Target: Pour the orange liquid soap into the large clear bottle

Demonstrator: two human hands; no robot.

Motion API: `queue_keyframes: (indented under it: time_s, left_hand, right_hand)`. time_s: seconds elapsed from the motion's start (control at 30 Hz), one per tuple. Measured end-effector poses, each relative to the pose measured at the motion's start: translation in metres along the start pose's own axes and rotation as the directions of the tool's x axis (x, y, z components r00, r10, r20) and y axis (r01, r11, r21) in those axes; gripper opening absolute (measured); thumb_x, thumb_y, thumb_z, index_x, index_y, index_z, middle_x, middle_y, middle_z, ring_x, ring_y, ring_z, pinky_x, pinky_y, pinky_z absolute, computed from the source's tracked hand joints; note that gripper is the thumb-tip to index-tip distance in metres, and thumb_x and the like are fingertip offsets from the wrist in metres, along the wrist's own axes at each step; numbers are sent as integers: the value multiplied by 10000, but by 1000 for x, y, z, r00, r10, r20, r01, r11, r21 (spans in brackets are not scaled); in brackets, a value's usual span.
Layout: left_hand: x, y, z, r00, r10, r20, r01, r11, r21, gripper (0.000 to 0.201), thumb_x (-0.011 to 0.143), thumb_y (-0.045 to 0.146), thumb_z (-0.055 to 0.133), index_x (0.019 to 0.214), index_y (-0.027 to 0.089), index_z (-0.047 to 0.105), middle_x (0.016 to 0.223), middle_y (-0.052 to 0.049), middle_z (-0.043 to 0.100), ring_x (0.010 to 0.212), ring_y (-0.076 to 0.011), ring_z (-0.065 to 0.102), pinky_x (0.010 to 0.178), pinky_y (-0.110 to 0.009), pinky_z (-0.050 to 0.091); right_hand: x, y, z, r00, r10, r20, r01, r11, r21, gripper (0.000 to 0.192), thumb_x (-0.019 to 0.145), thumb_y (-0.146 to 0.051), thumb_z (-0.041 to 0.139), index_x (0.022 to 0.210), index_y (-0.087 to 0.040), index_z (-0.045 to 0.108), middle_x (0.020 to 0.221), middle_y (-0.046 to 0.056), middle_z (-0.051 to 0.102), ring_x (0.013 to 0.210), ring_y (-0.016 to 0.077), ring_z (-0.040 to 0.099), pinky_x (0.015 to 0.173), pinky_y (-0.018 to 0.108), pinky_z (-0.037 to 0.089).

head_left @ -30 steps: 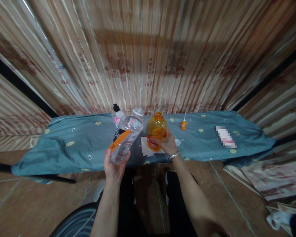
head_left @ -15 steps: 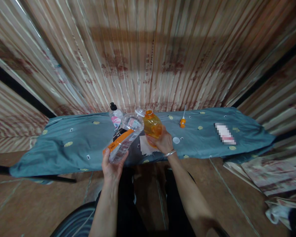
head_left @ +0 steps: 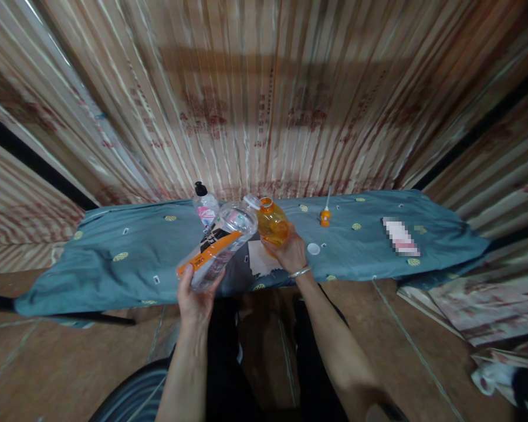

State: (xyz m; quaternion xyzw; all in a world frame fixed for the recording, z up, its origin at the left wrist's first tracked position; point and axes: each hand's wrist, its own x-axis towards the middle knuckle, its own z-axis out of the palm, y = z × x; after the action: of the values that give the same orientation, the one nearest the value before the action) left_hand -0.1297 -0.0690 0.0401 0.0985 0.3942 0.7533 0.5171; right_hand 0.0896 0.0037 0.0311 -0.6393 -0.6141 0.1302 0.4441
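My left hand (head_left: 196, 299) is wrapped round the lower part of a big clear plastic bottle (head_left: 220, 253) with an orange and black label. That bottle leans up to the right, and its whitish neck (head_left: 251, 203) is beside the mouth of an orange see-through bottle (head_left: 273, 218). Whether the two touch, I cannot tell. Around the orange bottle's lower right side my right hand (head_left: 293, 253) is closed; this bottle tilts slightly left. Under it lies a pale frayed cloth (head_left: 262, 262). An orange pump top with a white tube (head_left: 325, 217) stands to the right, and a white round disc (head_left: 314, 249) lies nearer.
Behind the clear bottle stands a black-capped bottle with a pink label (head_left: 206, 206). A blurred-out pink and white flat item (head_left: 400, 237) lies at the right. The bench has a teal patterned cloth (head_left: 132, 234), with striped curtains (head_left: 229, 88) behind. A dark round ribbed object (head_left: 129, 395) is on the floor.
The clear bottle and my left hand have shifted slightly left, and the bottle lies a little flatter. The orange bottle has hardly moved.
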Motion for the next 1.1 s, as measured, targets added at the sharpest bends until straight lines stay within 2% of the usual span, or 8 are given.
queue_keyframes:
  time_s: [0.2, 0.43, 0.63, 0.83, 0.9, 1.1]
  left_hand:
    - [0, 0, 0, 1000, 17, 11, -17, 1000, 2, 280, 680, 327, 824, 936, 250, 739, 917, -36, 795, 856, -275, 757, 837, -486, 615]
    - [2, 0, -4, 999, 31, 26, -32, 999, 29, 364, 675, 347, 835, 1008, 228, 749, 959, -70, 797, 1043, -363, 738, 898, -548, 588]
    - [1, 1, -5, 997, 67, 36, -68, 997, 42, 406, 659, 348, 847, 1032, 218, 756, 991, -60, 798, 999, -336, 748, 827, -489, 623]
    - [1, 4, -5, 992, 113, 59, -115, 992, 49, 408, 672, 345, 850, 1046, 219, 746, 976, -57, 791, 928, -310, 755, 816, -455, 619]
    - [0, 6, -5, 990, 122, 67, -125, 991, 55, 411, 677, 348, 850, 1051, 215, 744, 977, -60, 788, 937, -309, 751, 830, -458, 613]
    - [-2, 9, -5, 986, 152, 62, -157, 985, 77, 499, 607, 354, 892, 1065, 247, 726, 1033, -38, 773, 938, -274, 728, 812, -439, 616]
  right_hand:
    - [-2, 3, 4, 1000, 1, -19, -1, 1000, -20, 627, 722, -443, 831, 1208, -197, 522, 1077, 120, 761, 1009, 324, 756, 832, 426, 606]
    - [-4, 6, 12, 998, 38, -51, -41, 998, -51, 651, 702, -422, 850, 1220, -209, 518, 1044, 98, 770, 986, 329, 760, 829, 436, 608]
    - [-8, 9, 14, 999, 23, -49, -24, 999, -24, 750, 702, -450, 852, 1310, -196, 494, 1099, 129, 764, 1002, 347, 754, 848, 476, 606]
    - [-11, 11, 3, 997, -79, 21, 78, 995, 64, 646, 811, -488, 753, 1344, -231, 496, 1242, 127, 720, 1135, 323, 714, 953, 494, 583]
    - [-11, 11, -3, 995, -88, 48, 84, 993, 85, 625, 802, -487, 761, 1322, -245, 511, 1237, 114, 718, 1132, 314, 712, 958, 486, 582]
    - [-8, 13, -12, 991, -78, 107, 69, 994, 89, 685, 743, -483, 805, 1283, -183, 509, 1168, 137, 728, 1053, 316, 733, 921, 458, 590]
